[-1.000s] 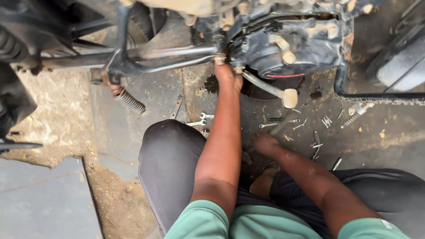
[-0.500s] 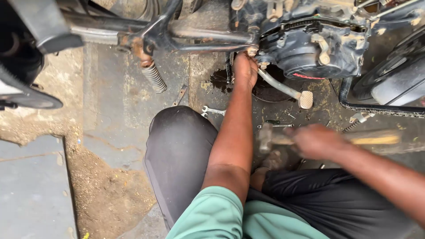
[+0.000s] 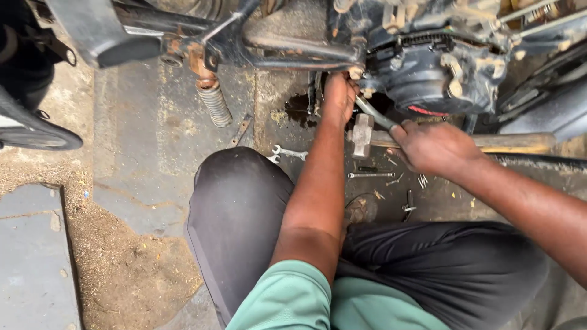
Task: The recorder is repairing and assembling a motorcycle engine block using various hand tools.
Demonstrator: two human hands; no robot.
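Oily grey concrete floor (image 3: 153, 153) here, stained dark beneath a motorcycle engine (image 3: 440, 67) that fills the top of the view, with a patch of sandy dirt at seven o'clock. And there's the hammer (image 3: 363, 135): metal head just below the engine at about one o'clock from picture centre, its wooden handle running off to three o'clock, roughly level above the ground. The right hand (image 3: 431, 146) is clamped round that handle close to the head, fingers curled tight over it. The left hand (image 3: 340, 98) is up at twelve o'clock, pressed against the underside of the engine where the frame tube (image 3: 287, 58) meets the case; its fingers are tucked out of sight, so whether it grips something there can't be told. The two hands sit near each other, the hammer head between them and a touch lower. A bent metal lever (image 3: 374, 115) slants from the engine down towards the right hand.

Moving outward: a small spanner (image 3: 287, 153) lies on the floor at eleven o'clock of the person's knee (image 3: 238, 183), and a slim wrench (image 3: 370, 175) lies just under the hammer head, with loose bolts and bits scattered towards four o'clock of it. A coiled spring (image 3: 214, 104) hangs tilted from the frame at ten o'clock. Dark trousers and a green shirt (image 3: 293, 299) fill the bottom at six o'clock. A tyre (image 3: 36, 131) edges in at nine o'clock.
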